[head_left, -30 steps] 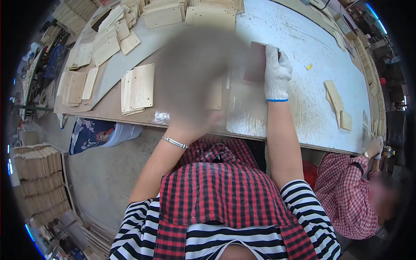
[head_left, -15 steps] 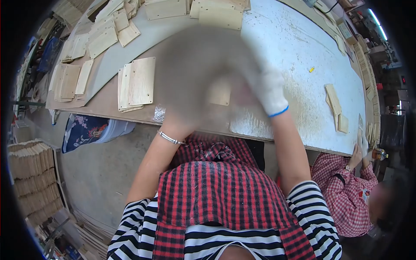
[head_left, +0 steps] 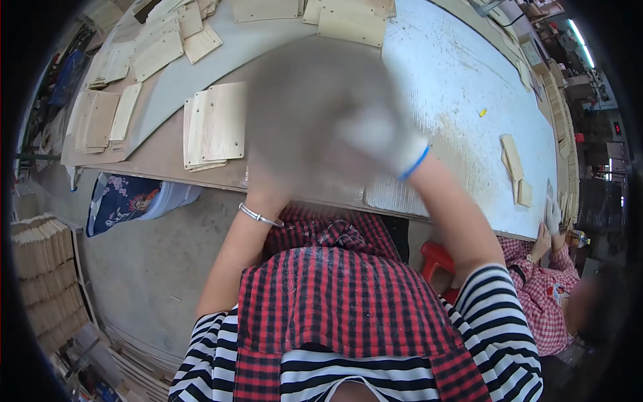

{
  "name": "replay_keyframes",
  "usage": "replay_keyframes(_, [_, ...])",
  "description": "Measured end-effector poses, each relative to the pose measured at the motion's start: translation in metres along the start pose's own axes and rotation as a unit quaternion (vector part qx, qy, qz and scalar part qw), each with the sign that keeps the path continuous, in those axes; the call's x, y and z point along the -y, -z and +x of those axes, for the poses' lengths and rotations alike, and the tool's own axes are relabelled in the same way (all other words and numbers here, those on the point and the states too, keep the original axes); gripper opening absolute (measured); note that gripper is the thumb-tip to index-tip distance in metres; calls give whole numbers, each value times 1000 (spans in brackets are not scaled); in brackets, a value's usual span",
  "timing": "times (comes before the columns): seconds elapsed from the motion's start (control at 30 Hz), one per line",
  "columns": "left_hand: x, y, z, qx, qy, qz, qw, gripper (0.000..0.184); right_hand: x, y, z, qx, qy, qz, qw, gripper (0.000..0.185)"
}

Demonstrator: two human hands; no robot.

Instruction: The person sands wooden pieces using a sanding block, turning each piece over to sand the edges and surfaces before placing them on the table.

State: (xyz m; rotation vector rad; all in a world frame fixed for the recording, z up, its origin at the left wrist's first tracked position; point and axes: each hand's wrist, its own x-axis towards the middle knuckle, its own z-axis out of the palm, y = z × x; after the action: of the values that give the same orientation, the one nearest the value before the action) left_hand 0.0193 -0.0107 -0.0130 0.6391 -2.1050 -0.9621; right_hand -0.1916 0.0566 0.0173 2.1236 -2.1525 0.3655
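A round grey blur covers the middle of the view and most of both hands. Only the wrist end of my left hand [head_left: 268, 186] shows, bare, below a silver bracelet [head_left: 260, 215]; its fingers are hidden. White fabric with a blue cuff marks the glove on my right hand [head_left: 398, 147], which reaches inward over the table, its fingers smeared. Whatever lies between the hands cannot be made out. Just left of the blur, and nearest my left hand, is a small stack of thin wooden panels [head_left: 218, 127] with holes near the corners.
More wooden panels [head_left: 157, 53] lie in piles along the table's far and left sides. Narrow wood pieces [head_left: 514, 167] and a yellow bit [head_left: 483, 112] rest on the pale board [head_left: 469, 74]. A co-worker [head_left: 546, 295] sits at right, near a red stool [head_left: 437, 260].
My right hand has moved left and inward toward my left hand. A piece of pale wood visible between the hands earlier is now hidden in the blur. The view has shifted slightly.
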Motion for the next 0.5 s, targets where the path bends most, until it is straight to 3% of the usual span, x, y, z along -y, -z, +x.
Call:
replay_keyframes(0.07, [-12, 3, 5, -51, 68, -169, 982, 48, 22, -17, -9, -27, 0, -10, 1000, 43])
replay_keyframes(0.1, [-13, -4, 8, -44, 63, -167, 983, 48, 12, -29, -1, -49, -13, -7, 999, 42])
replay_keyframes(0.2, [-32, -14, 11, 25, -26, 111, 993, 40, -66, -88, 36, -161, -66, 142, 974, 38])
replay_keyframes(0.27, [-62, -25, 24, 43, 0, 108, 993, 44, -78, -66, 60, -86, -146, 1, 986, 38])
replay_keyframes(0.33, [-77, -27, 30, 59, 43, 98, 993, 47, -53, -12, 60, -124, -278, 144, 942, 39])
replay_keyframes(0.37, [-70, -23, 29, 49, 46, 105, 992, 47, -33, 20, 49, -134, -297, 179, 929, 39])
replay_keyframes(0.43, [-37, -11, 16, -73, -161, 260, 949, 53, -35, 30, 27, -145, -318, 220, 911, 40])
replay_keyframes(0.5, [-33, 22, 13, -74, -138, 309, 938, 60, -70, 8, -13, -247, -276, 376, 849, 42])
